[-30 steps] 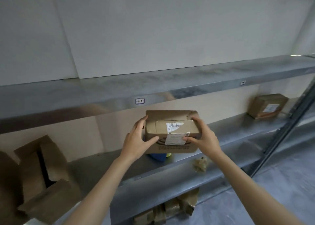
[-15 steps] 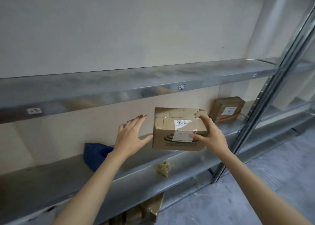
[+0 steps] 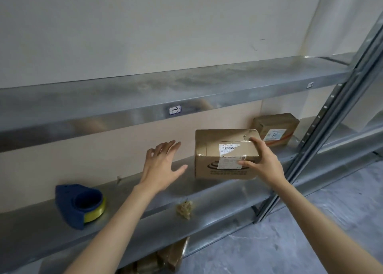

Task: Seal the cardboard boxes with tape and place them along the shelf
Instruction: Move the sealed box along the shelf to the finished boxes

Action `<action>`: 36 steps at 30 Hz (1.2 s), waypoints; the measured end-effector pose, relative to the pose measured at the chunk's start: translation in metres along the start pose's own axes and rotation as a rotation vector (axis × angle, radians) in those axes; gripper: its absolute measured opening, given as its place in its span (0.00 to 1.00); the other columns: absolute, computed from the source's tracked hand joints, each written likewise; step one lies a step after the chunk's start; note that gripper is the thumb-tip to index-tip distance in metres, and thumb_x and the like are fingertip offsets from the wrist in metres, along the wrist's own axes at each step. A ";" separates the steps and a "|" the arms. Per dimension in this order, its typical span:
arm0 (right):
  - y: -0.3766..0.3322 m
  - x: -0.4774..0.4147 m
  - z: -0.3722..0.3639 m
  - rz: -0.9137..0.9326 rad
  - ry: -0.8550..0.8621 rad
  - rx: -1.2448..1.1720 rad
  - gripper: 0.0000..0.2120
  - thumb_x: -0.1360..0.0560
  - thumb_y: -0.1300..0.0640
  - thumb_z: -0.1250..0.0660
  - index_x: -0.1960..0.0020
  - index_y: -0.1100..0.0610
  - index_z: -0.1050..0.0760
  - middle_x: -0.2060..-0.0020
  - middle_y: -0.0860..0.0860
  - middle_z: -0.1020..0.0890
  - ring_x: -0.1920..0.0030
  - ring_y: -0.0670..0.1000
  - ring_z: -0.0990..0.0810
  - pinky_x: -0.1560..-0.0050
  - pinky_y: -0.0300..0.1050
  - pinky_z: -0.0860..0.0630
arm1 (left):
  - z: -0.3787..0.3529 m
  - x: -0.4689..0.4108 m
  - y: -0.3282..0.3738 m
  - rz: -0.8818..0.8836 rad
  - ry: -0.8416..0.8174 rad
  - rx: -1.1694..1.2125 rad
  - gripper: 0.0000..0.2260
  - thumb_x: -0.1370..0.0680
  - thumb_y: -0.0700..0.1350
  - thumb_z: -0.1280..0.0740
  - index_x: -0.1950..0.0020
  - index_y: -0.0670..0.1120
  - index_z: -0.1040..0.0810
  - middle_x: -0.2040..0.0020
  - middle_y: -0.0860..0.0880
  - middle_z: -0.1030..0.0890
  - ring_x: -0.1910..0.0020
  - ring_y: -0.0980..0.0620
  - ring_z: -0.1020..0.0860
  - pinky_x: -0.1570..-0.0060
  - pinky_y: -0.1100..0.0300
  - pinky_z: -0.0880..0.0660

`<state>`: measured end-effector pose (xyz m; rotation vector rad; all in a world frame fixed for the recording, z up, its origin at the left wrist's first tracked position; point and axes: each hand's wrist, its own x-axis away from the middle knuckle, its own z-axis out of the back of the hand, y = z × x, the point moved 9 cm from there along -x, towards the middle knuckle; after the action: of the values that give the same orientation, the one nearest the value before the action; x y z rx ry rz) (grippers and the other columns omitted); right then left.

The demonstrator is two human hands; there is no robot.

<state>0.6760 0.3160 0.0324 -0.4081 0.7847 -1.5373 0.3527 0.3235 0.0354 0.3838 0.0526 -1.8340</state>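
Note:
A taped cardboard box (image 3: 215, 165) with white labels is at the middle shelf (image 3: 145, 192); whether its base rests on the metal I cannot tell. My right hand (image 3: 261, 163) grips its right end, thumb on the front label, fingers over the top edge. My left hand (image 3: 162, 165) hovers open to the left of the box, fingers spread, touching nothing. A second sealed box (image 3: 276, 128) sits farther right on the same shelf, against the wall. A blue tape dispenser (image 3: 79, 204) with yellow tape lies at the shelf's left.
The upper shelf (image 3: 124, 99) overhangs the boxes, with a small label on its front edge. A crumpled wad of tape (image 3: 184, 208) lies near the shelf's front edge. A metal upright (image 3: 323, 128) rises at the right. Cardboard pieces (image 3: 165, 257) sit below; grey floor lies right.
My left hand has let go of the box and drawn away to the left. The box moved right along the shelf in my right hand, closer to the second box.

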 end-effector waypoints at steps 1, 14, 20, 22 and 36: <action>0.007 -0.009 -0.002 0.007 -0.008 0.015 0.42 0.37 0.38 0.23 0.28 0.39 0.39 0.32 0.45 0.27 0.34 0.49 0.27 0.43 0.54 0.24 | -0.008 -0.009 0.002 0.004 -0.008 0.005 0.33 0.23 0.67 0.42 0.22 0.55 0.42 0.22 0.53 0.39 0.25 0.49 0.39 0.30 0.47 0.40; 0.082 -0.101 -0.010 -0.017 -0.125 0.077 0.45 0.39 0.36 0.23 0.29 0.36 0.41 0.31 0.48 0.28 0.41 0.53 0.22 0.45 0.57 0.23 | -0.086 -0.106 0.041 0.044 -0.080 0.080 0.32 0.22 0.65 0.41 0.21 0.55 0.43 0.21 0.55 0.41 0.23 0.52 0.43 0.29 0.50 0.46; 0.098 -0.124 -0.018 0.021 -0.183 0.063 0.44 0.39 0.36 0.23 0.29 0.37 0.40 0.33 0.49 0.27 0.38 0.55 0.25 0.47 0.55 0.23 | -0.092 -0.122 0.048 0.081 -0.061 0.056 0.30 0.22 0.63 0.39 0.23 0.52 0.38 0.22 0.54 0.38 0.24 0.51 0.40 0.31 0.51 0.45; 0.102 -0.130 -0.019 0.041 -0.200 0.058 0.44 0.39 0.37 0.23 0.28 0.38 0.41 0.32 0.50 0.28 0.38 0.56 0.25 0.48 0.55 0.23 | -0.092 -0.127 0.051 0.097 -0.054 0.035 0.29 0.22 0.62 0.38 0.23 0.52 0.37 0.22 0.53 0.37 0.25 0.50 0.39 0.31 0.50 0.44; 0.120 -0.152 0.003 0.238 -0.242 0.231 0.34 0.28 0.43 0.27 0.26 0.45 0.36 0.27 0.47 0.36 0.57 0.50 0.20 0.59 0.50 0.20 | -0.102 -0.136 0.086 0.268 -0.102 -0.021 0.29 0.21 0.64 0.41 0.23 0.53 0.37 0.21 0.55 0.41 0.23 0.51 0.43 0.28 0.50 0.47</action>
<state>0.7866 0.4670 -0.0182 -0.3096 0.4441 -1.3085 0.4907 0.4474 -0.0082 0.2679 -0.0485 -1.5839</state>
